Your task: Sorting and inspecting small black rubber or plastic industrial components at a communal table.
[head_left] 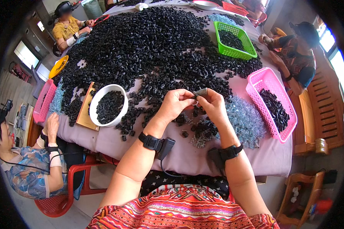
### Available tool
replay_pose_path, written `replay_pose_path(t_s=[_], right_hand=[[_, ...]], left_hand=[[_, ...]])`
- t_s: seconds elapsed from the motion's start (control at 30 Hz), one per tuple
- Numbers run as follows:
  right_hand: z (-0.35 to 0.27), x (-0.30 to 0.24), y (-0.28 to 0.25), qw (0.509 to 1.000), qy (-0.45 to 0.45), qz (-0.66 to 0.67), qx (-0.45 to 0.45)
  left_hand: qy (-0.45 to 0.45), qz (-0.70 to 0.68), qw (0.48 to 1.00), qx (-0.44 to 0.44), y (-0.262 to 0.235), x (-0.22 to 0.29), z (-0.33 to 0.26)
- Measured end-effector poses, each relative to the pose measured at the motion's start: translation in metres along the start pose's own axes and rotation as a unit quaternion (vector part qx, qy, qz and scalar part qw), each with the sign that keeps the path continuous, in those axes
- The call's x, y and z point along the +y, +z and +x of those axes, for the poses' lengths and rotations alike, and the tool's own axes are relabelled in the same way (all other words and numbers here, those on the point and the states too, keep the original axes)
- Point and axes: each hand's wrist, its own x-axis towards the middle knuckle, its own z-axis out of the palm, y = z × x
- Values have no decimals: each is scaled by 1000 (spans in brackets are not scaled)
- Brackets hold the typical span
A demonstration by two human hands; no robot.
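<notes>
Nearest of all, below the hands, is a red patterned garment [187, 208], and the forearms reach up from it. A black band with a small box [165, 148] circles the left wrist, and another black band [231, 152] is on the right. The table's pale mauve cloth [271, 158] spreads under both arms.

Loose springs [246, 122] lie in a heap just beside the right wrist, thin, shiny and bluish-silver; more are scattered between the wrists among black bits.

The left hand [178, 101] and right hand [213, 105] meet above the table, thumbs and forefingers pinching a small dark piece [195, 96] between their tips. It looks dull and nearly black, but the fingers cover most of it, so its full shape cannot be told. A grey-green patch shows at the right fingertips; whether it belongs to the piece is unclear.

Left of the hands, a white bowl [111, 123] holds small black parts; to their right, a pink basket [262, 78] holds more. Beyond the hands rises a wide pile of short, black, slightly glossy pieces [153, 38], with a green basket [239, 52] at its right.
</notes>
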Motion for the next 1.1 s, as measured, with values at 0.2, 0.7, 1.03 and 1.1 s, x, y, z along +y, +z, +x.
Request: replay_pose_path(t_s=[0.2,0.7,1.03,1.1], right_hand=[[-2,-3,-7,998,-23,-61,-15],[-7,-20,-11,968,-124,-217,-36],[-4,-13,-6,953,-151,-261,-23],[-6,-13,-4,953,-163,-253,-18]], left_hand=[[37,70,997,15,1,0,-1],[100,235,967,23,4,0,-6],[55,95,994,-1,1,-10,3],[55,101,993,2,0,-11,2]])
